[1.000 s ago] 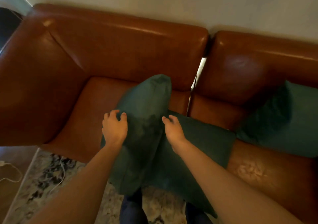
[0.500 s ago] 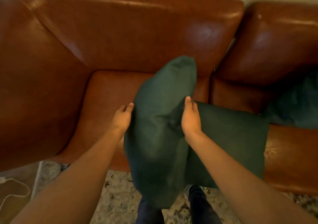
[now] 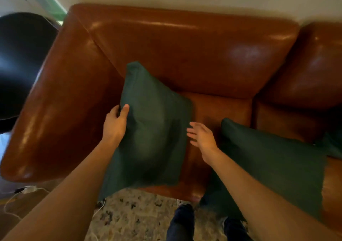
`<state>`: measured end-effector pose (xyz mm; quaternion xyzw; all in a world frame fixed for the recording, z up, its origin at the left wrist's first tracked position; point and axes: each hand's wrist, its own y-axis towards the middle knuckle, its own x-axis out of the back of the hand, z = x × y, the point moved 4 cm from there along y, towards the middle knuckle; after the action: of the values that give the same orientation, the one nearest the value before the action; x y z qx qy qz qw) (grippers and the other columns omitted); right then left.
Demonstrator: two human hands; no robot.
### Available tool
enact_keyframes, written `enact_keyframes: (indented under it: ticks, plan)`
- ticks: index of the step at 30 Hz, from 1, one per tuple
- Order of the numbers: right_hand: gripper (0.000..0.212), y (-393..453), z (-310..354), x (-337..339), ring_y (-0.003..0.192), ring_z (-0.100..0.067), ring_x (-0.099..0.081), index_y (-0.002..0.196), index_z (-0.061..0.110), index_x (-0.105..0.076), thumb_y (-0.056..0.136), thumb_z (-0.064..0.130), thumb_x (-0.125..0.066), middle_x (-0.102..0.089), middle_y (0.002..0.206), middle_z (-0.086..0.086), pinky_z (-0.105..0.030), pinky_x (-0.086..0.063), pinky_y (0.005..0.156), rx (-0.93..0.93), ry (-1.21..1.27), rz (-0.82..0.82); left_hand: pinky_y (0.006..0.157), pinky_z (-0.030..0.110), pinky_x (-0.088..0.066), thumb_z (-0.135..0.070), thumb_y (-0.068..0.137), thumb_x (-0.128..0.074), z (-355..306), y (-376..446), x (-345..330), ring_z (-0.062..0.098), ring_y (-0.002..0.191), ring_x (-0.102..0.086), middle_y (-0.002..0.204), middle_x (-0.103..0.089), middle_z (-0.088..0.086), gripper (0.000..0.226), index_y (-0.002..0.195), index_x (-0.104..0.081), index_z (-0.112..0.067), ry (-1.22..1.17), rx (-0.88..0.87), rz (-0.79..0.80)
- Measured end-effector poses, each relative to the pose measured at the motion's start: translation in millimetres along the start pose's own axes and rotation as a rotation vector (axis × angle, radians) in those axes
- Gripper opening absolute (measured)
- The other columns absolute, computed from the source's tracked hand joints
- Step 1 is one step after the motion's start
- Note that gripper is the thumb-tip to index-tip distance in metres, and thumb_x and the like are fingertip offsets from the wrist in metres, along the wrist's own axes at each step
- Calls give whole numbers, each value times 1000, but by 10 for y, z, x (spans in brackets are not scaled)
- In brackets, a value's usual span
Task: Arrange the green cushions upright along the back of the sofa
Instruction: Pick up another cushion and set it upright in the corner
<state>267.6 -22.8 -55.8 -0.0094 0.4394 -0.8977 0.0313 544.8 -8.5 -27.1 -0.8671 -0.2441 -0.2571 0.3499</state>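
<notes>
A dark green cushion (image 3: 153, 129) stands tilted in the left corner of the brown leather sofa (image 3: 194, 55), its top corner against the backrest near the armrest. My left hand (image 3: 115, 124) grips its left edge, thumb on the front. My right hand (image 3: 202, 138) hovers open just right of that cushion, fingers spread, touching nothing. A second green cushion (image 3: 268, 164) lies flat on the seat to the right, partly under my right forearm. The edge of a third green cushion (image 3: 333, 144) shows at the far right.
The left armrest (image 3: 55, 111) rises beside the held cushion. A black rounded object (image 3: 20, 61) sits left of the sofa. A patterned rug (image 3: 133, 216), white cables (image 3: 27, 190) and my dark-trousered legs (image 3: 182, 224) are below. A wall runs behind the sofa.
The cushion has moved left into the sofa corner, off the flat cushion. My right hand has let go of it and opened; my left hand still holds its edge.
</notes>
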Motion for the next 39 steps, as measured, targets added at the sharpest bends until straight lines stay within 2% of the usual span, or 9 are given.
enact_keyframes:
  ticks: [3,9,14,17,21,25,30,35,39]
  plan:
    - [34,353,-278,43,122,-31,-54,129,11,-54,100,26,-45,-58,131,-14,-39,-42,101,-123,-42,-94,112,47,-35,-64,91,-42,145,122,20,34,136,-44,150,-41,12,76,153,-29,-22,143,-38,-14]
    - [61,1112,-616,-225,136,-33,-42,148,21,-36,95,52,-43,-43,150,-8,-48,-33,114,-301,23,-153,110,56,-36,-71,90,-31,325,403,-78,39,137,-40,154,-36,13,82,156,-14,-25,392,-63,-130]
    - [93,1616,-958,-487,141,-31,-36,151,24,-30,78,81,-36,-37,155,-5,-53,-27,117,-340,137,-92,108,55,-37,-70,91,-28,462,564,-112,39,135,-41,153,-37,13,80,156,-12,-27,439,-83,-166]
    - [116,1662,-1003,-627,142,-30,-34,152,28,-28,56,93,-37,-34,157,-3,-53,-25,117,-338,184,-39,106,53,-37,-68,92,-29,503,618,-119,37,134,-43,153,-38,11,77,155,-15,-27,408,-87,-164]
    - [86,1420,-828,-733,137,-30,-42,148,21,-38,83,77,-35,-44,150,-6,-49,-30,116,-318,221,-43,104,50,-40,-68,91,-32,522,604,-78,34,128,-51,147,-47,8,73,153,-24,-28,337,-129,-146]
    - [79,1144,-765,-693,121,-30,-57,137,20,-54,83,76,-37,-60,135,-8,-48,-40,110,-291,299,1,105,49,-42,-71,88,-32,379,448,-60,31,128,-53,147,-51,2,72,150,-28,-34,294,-183,-93]
    - [69,835,-395,-317,103,-25,-59,131,18,-57,92,68,-30,-65,117,-7,-39,-43,99,-182,376,-3,107,50,-42,-70,89,-33,54,100,-111,27,128,-54,146,-53,-2,68,148,-29,-38,156,-231,-45]
    - [71,640,236,177,108,-23,-55,136,19,-53,92,68,-26,-60,126,-2,-39,-41,95,-29,384,10,103,31,-35,-62,96,-33,-394,-106,-156,13,120,-51,132,-57,-8,56,137,-51,-28,-234,-173,-71]
    - [67,549,724,424,110,-20,-56,134,23,-54,92,68,-28,-58,138,-2,-38,-42,99,132,403,1,111,43,-39,-86,73,-39,-660,-27,-164,16,124,-57,133,-63,-10,81,128,-62,-32,-566,18,-62]
